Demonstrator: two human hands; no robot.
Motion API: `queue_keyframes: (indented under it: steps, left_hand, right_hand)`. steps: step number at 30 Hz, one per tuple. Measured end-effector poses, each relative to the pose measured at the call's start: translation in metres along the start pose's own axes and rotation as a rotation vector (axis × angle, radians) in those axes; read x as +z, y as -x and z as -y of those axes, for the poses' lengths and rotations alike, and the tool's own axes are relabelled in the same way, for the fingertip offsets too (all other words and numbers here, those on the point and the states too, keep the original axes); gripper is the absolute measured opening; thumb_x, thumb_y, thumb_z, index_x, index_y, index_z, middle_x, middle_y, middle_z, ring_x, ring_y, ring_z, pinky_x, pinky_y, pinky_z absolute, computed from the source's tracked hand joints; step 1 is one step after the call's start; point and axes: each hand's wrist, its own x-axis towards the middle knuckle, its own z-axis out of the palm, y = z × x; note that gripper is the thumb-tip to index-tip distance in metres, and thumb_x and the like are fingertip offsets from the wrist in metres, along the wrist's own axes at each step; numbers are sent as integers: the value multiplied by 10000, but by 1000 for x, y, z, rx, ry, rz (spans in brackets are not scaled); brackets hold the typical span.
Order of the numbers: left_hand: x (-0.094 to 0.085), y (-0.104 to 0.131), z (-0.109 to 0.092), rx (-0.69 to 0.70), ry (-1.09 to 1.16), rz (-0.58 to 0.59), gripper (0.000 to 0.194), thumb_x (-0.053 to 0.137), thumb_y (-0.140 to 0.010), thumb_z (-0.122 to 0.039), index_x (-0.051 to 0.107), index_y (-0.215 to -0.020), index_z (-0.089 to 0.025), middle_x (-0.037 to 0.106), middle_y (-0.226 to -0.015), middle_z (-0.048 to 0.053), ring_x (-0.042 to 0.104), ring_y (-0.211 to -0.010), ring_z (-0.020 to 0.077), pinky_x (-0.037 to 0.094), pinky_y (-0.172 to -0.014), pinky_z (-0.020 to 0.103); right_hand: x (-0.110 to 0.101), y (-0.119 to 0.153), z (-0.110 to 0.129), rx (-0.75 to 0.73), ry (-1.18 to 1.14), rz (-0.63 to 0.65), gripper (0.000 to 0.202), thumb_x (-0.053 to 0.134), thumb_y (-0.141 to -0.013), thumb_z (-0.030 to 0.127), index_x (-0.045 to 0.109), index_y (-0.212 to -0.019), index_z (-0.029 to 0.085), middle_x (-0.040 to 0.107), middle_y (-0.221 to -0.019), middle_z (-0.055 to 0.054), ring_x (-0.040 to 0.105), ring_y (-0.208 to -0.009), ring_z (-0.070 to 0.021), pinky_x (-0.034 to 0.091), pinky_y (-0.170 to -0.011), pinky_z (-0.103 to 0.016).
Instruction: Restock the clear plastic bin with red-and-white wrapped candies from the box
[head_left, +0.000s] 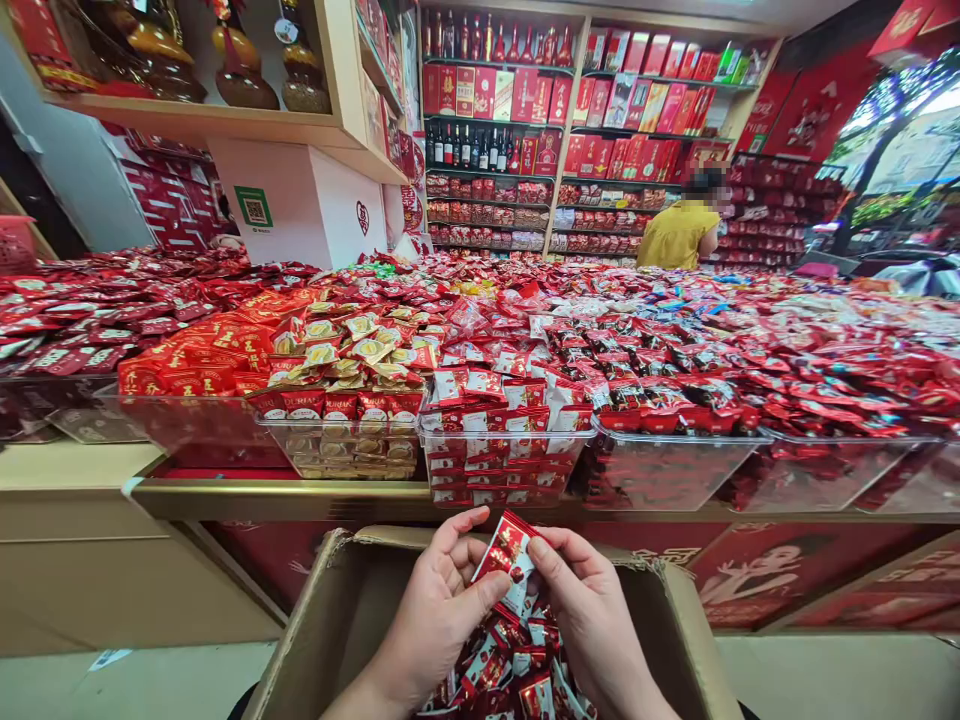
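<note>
My left hand [435,610] and my right hand [589,615] are together over an open cardboard box [337,610] at the bottom middle. Both pinch a small red and white candy packet [507,560], lifted just above the box. Several more red and white packets [510,665] lie loose inside the box below my hands. Straight ahead, a clear plastic bin [502,465] at the counter's front edge holds packets of the same kind.
A long counter [225,495] carries clear bins heaped with red wrapped sweets. A white pillar [300,205] stands at left. Shelves [570,100] of red boxes and bottles line the back wall. A person in a yellow top [679,235] stands beyond the counter.
</note>
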Motion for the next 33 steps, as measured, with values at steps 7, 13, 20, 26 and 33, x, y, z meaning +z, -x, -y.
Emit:
queue_keyframes:
  steps: [7,13,20,26,33]
  left_hand:
    - [2,2,-4,-34,91,-33,521,638,-687,-160,353,-1120,-208,614,-814,20,586,-694,132,454,-665,275]
    - [0,3,2,-22,168,-96,456,607,-713,-167,373,-1101,-213,632,-886,45,600,-713,145,463,-678,284]
    - [-14,-3,9,67,9,-204,375,598,-732,-217,396,-1048,-207,643,-732,-10,573,-639,97,435,-614,200]
    - [1,2,9,104,150,-137,487,660,-663,-248,380,-1060,-236,635,-878,19,585,-786,147,458,-690,242]
    - [3,11,-60,309,-136,-336,367,674,-630,-228,454,-923,-259,631,-822,-9,596,-709,138,480,-628,211]
  right_hand:
    - [2,-1,1,3,-20,6,225,635,-691,320,624,-830,143,561,-597,14,415,-507,-56,348,-476,-181]
    - [5,-4,1,43,-95,-16,216,635,-688,320,593,-810,146,553,-583,22,430,-494,-56,364,-477,-179]
    - [10,6,-7,6,-41,74,422,713,-589,290,523,-954,195,635,-830,-32,560,-740,-135,439,-676,-250]
    - [4,7,-12,58,-65,52,266,696,-616,315,489,-682,163,552,-552,38,435,-474,-50,352,-485,-177]
    - [-32,-1,-4,-288,533,224,220,518,-756,359,520,-642,171,552,-656,-32,499,-616,-142,404,-573,-258]
